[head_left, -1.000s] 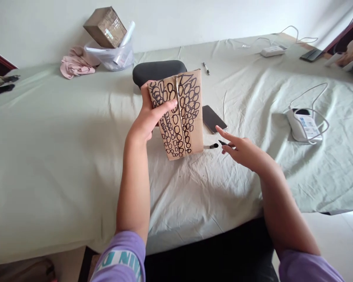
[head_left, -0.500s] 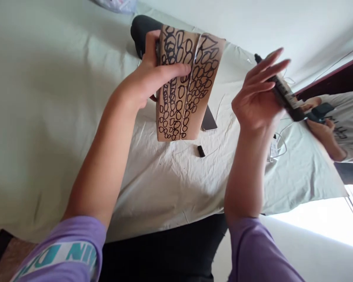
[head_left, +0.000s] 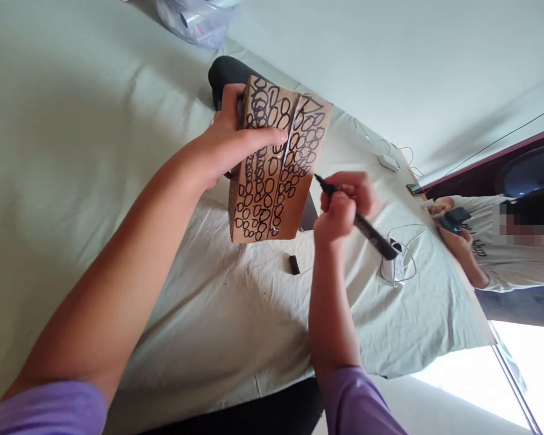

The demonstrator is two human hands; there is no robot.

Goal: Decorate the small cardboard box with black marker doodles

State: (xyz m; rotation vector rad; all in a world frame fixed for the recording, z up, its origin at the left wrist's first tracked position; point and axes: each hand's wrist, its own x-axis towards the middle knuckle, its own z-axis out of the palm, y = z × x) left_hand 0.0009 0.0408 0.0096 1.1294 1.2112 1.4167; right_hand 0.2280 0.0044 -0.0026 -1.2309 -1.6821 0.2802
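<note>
My left hand (head_left: 229, 142) grips a brown cardboard box (head_left: 294, 208) by its left side, the thumb lying across the face turned to me. Rows of black hand-drawn loops cover most of that face, and a strip of shiny tape runs down it. In my right hand (head_left: 347, 202) is a black marker (head_left: 374, 235), its tip pointing at the box's right edge; whether it touches cannot be made out. Below the box a small black marker cap (head_left: 294, 264) lies on the cloth. A dark flat device (head_left: 307, 214) is partly hidden behind the box.
A pale green sheet (head_left: 172, 302) covers the surface. White chargers with cables (head_left: 392, 269) lie at the right, and a plastic bag (head_left: 197, 21) at the top. Behind the box is a dark rounded object (head_left: 226, 69). Another person (head_left: 494, 241) at far right holds a dark device.
My right hand has swung left and down toward the box, its fingers closing around the marker, tip now facing the box. The view has shifted, and the box appears slightly lower.
</note>
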